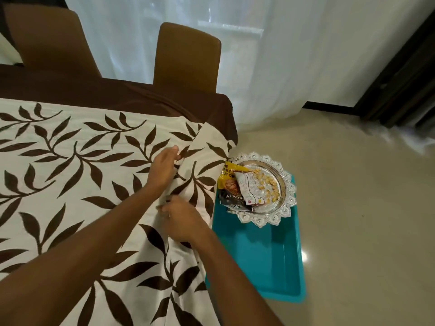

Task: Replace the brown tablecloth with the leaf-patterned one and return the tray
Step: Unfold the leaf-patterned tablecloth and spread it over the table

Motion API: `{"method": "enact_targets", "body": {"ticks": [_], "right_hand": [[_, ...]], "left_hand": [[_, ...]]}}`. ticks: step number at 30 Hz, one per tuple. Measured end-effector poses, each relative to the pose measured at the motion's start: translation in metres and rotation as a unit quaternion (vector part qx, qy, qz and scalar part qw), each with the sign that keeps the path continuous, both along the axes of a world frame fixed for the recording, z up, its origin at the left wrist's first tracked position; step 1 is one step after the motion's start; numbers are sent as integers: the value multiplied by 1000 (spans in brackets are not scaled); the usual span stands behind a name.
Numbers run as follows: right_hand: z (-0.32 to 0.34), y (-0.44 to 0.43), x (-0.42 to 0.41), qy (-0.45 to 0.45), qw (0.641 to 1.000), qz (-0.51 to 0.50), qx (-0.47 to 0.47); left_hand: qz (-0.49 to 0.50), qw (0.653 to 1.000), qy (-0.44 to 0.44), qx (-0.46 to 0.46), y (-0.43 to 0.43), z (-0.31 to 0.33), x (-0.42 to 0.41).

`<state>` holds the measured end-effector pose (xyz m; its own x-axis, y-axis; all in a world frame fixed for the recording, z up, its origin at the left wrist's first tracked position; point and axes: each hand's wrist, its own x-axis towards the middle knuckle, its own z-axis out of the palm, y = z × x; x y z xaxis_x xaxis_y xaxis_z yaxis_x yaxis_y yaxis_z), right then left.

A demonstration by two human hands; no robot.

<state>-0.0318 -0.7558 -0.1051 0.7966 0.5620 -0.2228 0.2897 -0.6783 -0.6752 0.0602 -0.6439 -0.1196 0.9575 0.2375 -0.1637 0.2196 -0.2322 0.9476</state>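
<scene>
Left hand (164, 169) pinches leaf-patterned cloth (70, 161) fold | right hand (182, 221) grips it nearer | tray (290, 191) on teal bin (259, 257), right

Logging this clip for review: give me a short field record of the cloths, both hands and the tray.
leaf-patterned cloth: spread over most of the table, right corner folded back
brown tablecloth: on the table underneath, showing along the far edge
left hand: pinches the folded corner
right hand: grips the same cloth nearer the edge
silver tray: off the table, resting on a teal bin, holding snack packets
task stage: brown cloth not removed, tray not returned
</scene>
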Motion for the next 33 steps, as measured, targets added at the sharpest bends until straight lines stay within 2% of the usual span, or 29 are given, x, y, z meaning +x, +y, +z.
{"method": "enact_targets", "body": {"ticks": [2, 4, 6, 8, 9, 10, 12, 14, 16, 21, 26, 28, 29, 31, 33], "right_hand": [[-13, 2, -10, -13, 998, -51, 47], [-21, -4, -10, -6, 974, -186, 132], [-26, -17, -3, -29, 919, -359, 160], [-31, -29, 9, -11, 848, -502, 169], [-33, -35, 15, 21, 821, -542, 176], [-36, -39, 22, 58, 807, -559, 180], [-40, -43, 31, 108, 811, -547, 178], [-43, -41, 34, 86, 831, -529, 149], [-45, -35, 30, 24, 860, -501, 89], [-45, -20, 27, -32, 901, -433, 3], [-32, -1, 43, 38, 925, -379, 5], [-31, 3, 48, 82, 907, -407, 74], [-30, 4, 48, 95, 882, -441, 135], [-24, 6, 46, 94, 809, -520, 258], [-15, 6, 44, 55, 761, -563, 318]], "left_hand": [[-40, 996, 37, 66, 4, -5, -2], [-113, 970, 55, 210, 9, -13, -5], [-155, 922, 24, 355, 9, -21, -10], [-134, 907, -13, 398, 7, -31, -16], [-119, 908, -37, 401, 6, -37, -17], [-100, 912, -57, 393, 6, -42, -18], [-37, 946, -80, 312, 6, -44, -16], [38, 977, -59, 203, 14, -39, -10], [72, 986, -17, 150, 24, -37, -5], [83, 987, 16, 136, 31, -36, -3], [103, 986, 29, 131, 29, -37, -5], [108, 987, 31, 116, 29, -37, -3], [109, 988, 40, 101, 30, -37, -2], [102, 991, 52, 63, 31, -37, 1], [87, 994, 50, 34, 31, -37, 3]]}}
